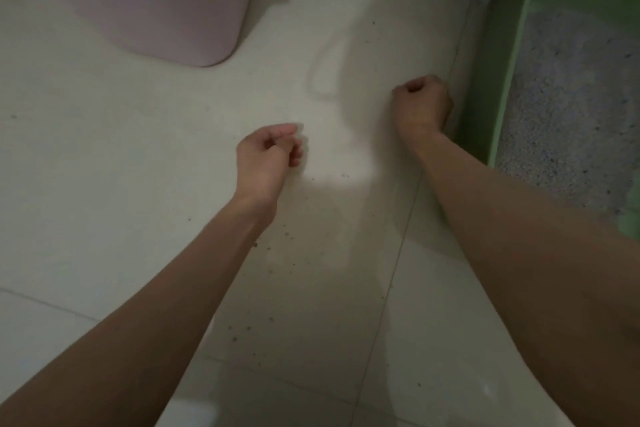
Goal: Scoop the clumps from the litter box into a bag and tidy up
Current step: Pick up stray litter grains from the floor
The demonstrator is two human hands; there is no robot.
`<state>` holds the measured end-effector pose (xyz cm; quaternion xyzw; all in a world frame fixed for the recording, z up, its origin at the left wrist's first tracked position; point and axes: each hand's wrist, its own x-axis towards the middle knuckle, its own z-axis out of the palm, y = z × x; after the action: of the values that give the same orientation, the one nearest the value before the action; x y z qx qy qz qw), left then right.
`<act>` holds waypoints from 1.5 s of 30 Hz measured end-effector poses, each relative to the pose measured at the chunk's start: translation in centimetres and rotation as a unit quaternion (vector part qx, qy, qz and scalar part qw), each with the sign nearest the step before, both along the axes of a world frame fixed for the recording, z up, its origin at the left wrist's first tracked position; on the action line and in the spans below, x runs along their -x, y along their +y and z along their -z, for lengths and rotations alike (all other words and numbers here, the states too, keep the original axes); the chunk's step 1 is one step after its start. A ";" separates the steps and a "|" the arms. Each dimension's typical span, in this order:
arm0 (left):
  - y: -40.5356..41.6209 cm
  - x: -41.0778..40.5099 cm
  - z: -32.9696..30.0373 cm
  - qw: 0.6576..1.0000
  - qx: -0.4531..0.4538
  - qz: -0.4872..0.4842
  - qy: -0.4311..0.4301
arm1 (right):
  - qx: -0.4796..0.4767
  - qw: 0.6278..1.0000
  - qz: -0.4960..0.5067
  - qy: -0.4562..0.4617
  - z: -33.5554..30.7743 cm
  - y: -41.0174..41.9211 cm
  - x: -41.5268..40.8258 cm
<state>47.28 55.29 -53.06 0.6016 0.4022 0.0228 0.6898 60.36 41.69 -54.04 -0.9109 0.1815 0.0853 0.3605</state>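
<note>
Two curled, seemingly empty hands hover over open floor [173, 156]: left hand [265, 158] central, right hand [420, 104] beside the green litter box [498, 87] wall at three o'clock.

Both hands curled loosely over tile floor [138, 156]: left hand [266, 152] mid-frame, right hand [420, 104] beside green litter box [498, 87] w/ grey litter [568, 107].
</note>
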 end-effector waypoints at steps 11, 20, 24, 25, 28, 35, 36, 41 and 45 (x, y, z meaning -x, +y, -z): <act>0.6 -0.4 1.0 0.987 -0.123 0.081 0.067 | 0.017 0.997 -0.067 -0.018 0.2 0.2 0.7; 1.4 -2.3 0.4 0.926 -0.304 0.198 0.099 | -0.064 0.998 0.022 0.020 0.3 0.6 -0.3; 2.6 -5.0 0.4 0.903 -0.328 0.233 0.152 | 0.007 1.000 -0.014 0.017 0.4 1.2 -0.6; 2.8 -5.4 0.6 0.901 -0.328 0.233 0.161 | 0.015 1.000 -0.015 0.018 0.2 1.4 -0.6; 2.9 -6.1 1.0 0.900 -0.317 0.227 0.196 | 0.009 0.999 -0.019 0.028 -0.2 1.3 -0.7; 3.0 -6.0 1.0 0.905 -0.301 0.218 0.206 | -0.382 0.892 0.236 0.053 -2.1 0.2 -1.8; 3.0 -5.9 1.0 0.905 -0.301 0.219 0.204 | -0.387 0.889 0.240 0.057 -2.2 0.1 -2.0; 3.0 -5.6 1.0 0.911 -0.294 0.218 0.190 | -0.109 0.986 0.073 0.106 -0.8 -0.3 -1.7; 3.2 -5.8 1.1 0.903 -0.298 0.238 0.196 | -0.026 0.996 0.016 0.078 0.1 -0.5 -1.0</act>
<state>53.10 58.50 -54.19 0.8490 0.3489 -0.1420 0.3705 61.32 41.16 -54.19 -0.8887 0.2216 0.1548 0.3702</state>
